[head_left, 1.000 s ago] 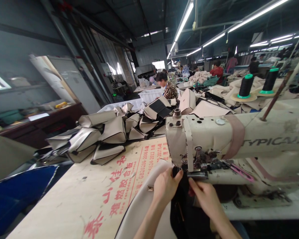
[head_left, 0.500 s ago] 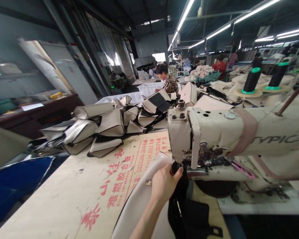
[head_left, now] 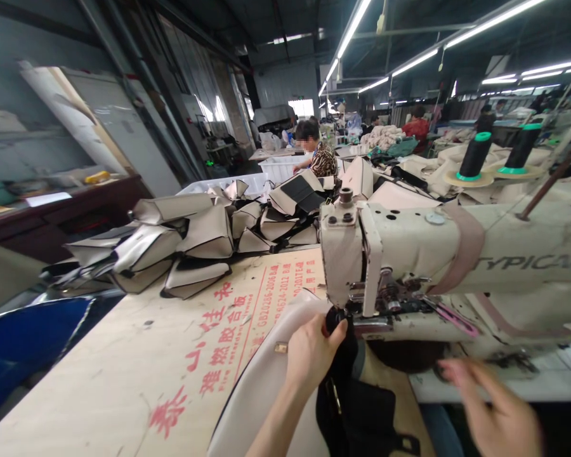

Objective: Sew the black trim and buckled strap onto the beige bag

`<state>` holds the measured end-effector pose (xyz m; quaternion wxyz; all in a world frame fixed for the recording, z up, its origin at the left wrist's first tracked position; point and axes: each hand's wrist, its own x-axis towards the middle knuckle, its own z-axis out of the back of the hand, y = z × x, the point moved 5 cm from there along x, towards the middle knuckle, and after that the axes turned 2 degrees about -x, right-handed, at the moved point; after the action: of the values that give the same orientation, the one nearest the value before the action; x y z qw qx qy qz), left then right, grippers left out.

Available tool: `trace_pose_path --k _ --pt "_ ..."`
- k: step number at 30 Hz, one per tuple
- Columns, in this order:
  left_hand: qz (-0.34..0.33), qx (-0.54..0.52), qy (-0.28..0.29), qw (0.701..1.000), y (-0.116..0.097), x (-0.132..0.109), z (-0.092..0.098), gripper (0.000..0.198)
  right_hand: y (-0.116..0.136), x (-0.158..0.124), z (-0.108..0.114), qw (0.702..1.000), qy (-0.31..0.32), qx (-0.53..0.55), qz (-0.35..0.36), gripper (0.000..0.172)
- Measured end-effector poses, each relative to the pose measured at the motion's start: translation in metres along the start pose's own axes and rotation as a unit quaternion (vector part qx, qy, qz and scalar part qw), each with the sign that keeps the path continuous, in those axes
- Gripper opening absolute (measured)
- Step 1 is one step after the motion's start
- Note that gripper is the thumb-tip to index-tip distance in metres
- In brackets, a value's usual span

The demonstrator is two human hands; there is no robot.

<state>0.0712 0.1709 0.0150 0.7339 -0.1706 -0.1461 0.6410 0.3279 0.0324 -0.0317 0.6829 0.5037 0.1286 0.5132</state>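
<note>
My left hand point(head_left: 313, 352) grips a bag piece of cream panel point(head_left: 261, 393) and black fabric point(head_left: 356, 406) just in front of the needle area of the cream sewing machine point(head_left: 409, 254). Its thumb presses the black fabric at the presser foot. A small metal clasp point(head_left: 280, 347) shows on the cream panel beside the hand. My right hand point(head_left: 495, 406) hovers low at the right, below the machine's bed, motion-blurred with fingers spread; nothing shows in it.
A heap of cream-and-black bag pieces point(head_left: 195, 235) lies at the far side of the wooden table point(head_left: 124, 374). Two black thread cones point(head_left: 473, 158) stand behind the machine. A person in a patterned top point(head_left: 321, 158) works further back. Blue material point(head_left: 23, 343) lies at the left.
My right hand left the fabric at the needle, swung out to the right, and has come back in low at the right. The left hand has kept its grip.
</note>
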Motion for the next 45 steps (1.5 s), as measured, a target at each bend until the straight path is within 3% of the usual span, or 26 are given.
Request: trace_pose_path --k 1,3,5,7,14,26,34,39,42,45 --pt "0.001 -0.002 -0.001 1.0 0.0 0.0 0.0 0.039 0.016 -0.006 -0.041 0.993 0.1 0.056 -0.025 0.027" --pt "0.001 -0.005 -0.002 1.0 -0.001 0.0 0.0 0.039 0.042 -0.013 -0.105 0.97 0.19 0.139 -0.062 0.031" --pt "0.003 -0.004 -0.002 1.0 -0.003 0.0 0.0 0.039 0.057 -0.009 -0.14 0.963 0.194 0.172 -0.068 0.031" --pt "0.01 -0.002 0.0 1.0 -0.004 0.0 0.001 0.04 0.062 -0.003 -0.152 0.967 0.163 0.182 -0.073 0.035" --pt "0.05 0.006 0.011 0.999 -0.003 0.009 0.002 0.045 0.059 0.005 -0.147 0.956 0.106 0.234 -0.144 0.04" --pt "0.053 0.012 0.037 0.998 -0.003 0.023 0.004 0.039 0.051 0.009 -0.17 0.91 0.081 0.315 -0.259 0.038" --pt "0.064 0.041 0.042 0.996 -0.003 0.029 0.005 0.043 0.043 0.014 -0.179 0.9 0.071 0.316 -0.293 0.039" --pt "0.068 0.049 0.033 0.996 -0.002 0.03 0.004 0.042 0.047 0.015 -0.184 0.907 0.095 0.299 -0.28 0.044" --pt "0.061 0.055 0.027 0.996 -0.003 0.03 0.005 0.041 0.056 0.017 -0.173 0.912 0.157 0.289 -0.245 0.048" --pt "0.056 0.053 0.015 0.997 -0.002 0.029 0.005 0.041 0.052 0.025 -0.12 0.942 0.173 0.234 -0.166 0.046"
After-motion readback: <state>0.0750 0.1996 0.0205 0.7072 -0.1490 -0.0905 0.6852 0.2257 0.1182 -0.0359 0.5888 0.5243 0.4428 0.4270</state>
